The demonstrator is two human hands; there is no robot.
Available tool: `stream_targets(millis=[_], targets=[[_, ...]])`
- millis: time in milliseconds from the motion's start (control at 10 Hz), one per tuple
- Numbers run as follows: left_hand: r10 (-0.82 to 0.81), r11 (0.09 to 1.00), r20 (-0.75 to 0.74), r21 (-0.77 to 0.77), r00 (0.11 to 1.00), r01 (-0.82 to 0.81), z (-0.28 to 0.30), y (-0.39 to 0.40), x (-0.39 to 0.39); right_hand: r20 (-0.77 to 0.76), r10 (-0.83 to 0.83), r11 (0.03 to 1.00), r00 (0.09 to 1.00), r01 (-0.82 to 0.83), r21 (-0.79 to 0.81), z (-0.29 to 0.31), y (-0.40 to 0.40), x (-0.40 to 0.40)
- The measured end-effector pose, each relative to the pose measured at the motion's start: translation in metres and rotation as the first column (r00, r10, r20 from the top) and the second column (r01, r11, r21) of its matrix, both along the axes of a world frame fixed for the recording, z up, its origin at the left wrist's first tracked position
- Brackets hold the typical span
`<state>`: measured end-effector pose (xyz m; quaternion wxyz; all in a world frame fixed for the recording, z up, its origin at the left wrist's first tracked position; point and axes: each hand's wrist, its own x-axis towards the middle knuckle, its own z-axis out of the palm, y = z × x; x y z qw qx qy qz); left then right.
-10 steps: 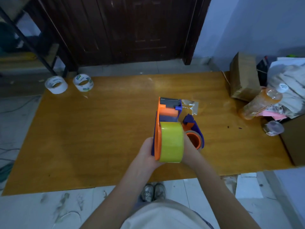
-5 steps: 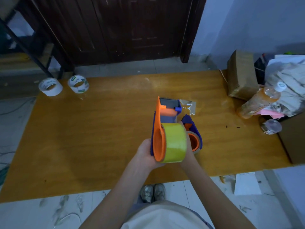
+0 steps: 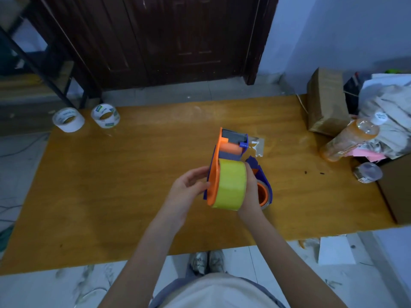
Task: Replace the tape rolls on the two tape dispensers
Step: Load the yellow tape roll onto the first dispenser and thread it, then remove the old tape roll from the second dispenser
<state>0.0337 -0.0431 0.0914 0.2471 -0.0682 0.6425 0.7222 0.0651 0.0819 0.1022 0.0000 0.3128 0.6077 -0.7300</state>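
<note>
A: What lies on the desk (image 3: 111,196), from the left?

B: Two white tape rolls (image 3: 68,119) stand at the far left corner, at ten o'clock from the hands and well apart from them. Both are lying flat, hole up.

A: And the hands?

B: The left hand (image 3: 185,187) is at the flat orange side of the held tape dispenser (image 3: 216,174). Its fingers are half curled and loose, only touching the edge. The right hand (image 3: 250,192) is on the other side, the fingers wrapped against the yellow tape roll (image 3: 231,187) that sits on the hub.

A: How does the dispenser point?

B: Its long axis runs from six to twelve o'clock, cutter end away from the person. The hub axis goes from nine to three o'clock, so I think the roll must leave toward the right hand.

A: The second dispenser (image 3: 262,185)?

B: It lies on the desk just behind the right hand, at three o'clock, partly hidden.
</note>
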Motion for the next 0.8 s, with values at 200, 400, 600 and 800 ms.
stream_targets(millis=[200,400,600,800], targets=[[0.005,0.940,-0.157,-0.336,0.988,-0.059,-0.011,0.001,0.000,0.007,0.107,0.989,0.994,-0.106,-0.108,-0.035,0.004,-0.008],[-0.010,0.805,-0.303,-0.568,0.953,-0.172,-0.028,-0.012,-0.015,0.135,0.192,0.967,0.972,-0.164,-0.194,-0.042,0.024,-0.005],[-0.197,0.570,-0.324,-0.806,0.925,-0.160,-0.070,-0.002,-0.029,0.047,0.474,0.602,0.879,-0.363,0.712,-0.059,0.007,0.011],[-0.195,0.508,-0.292,-0.847,0.937,-0.158,-0.103,0.018,-0.013,0.423,0.617,0.021,0.663,-0.552,0.834,-0.102,-0.012,0.006]])
